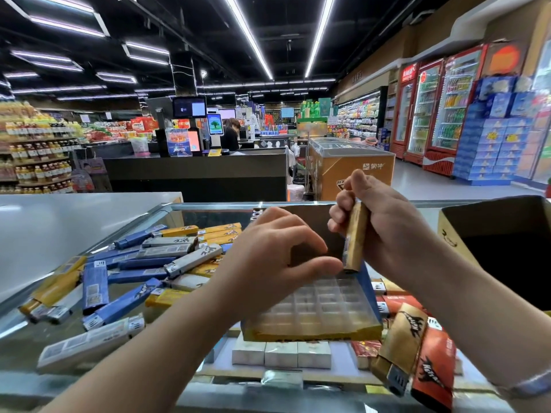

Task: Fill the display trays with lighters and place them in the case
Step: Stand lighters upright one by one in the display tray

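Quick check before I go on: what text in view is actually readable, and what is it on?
"蒙牛": side of the orange chest freezer.
Black brand lettering on the red lighter and gold lighter, bottom right: too blurred.
Barcode labels on the loose lighters: too small.
Red drinks fridge header, shelf signs: unreadable.

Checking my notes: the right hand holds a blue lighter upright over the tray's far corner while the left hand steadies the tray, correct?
Not quite: the head view shows the lighter in the right hand is gold, not blue. It stands upright over the far corner of the tray, and the left hand steadies the tray.

Orange chest freezer (351,168) beyond a dark checkout counter (193,174) — red drink fridges (429,108) right
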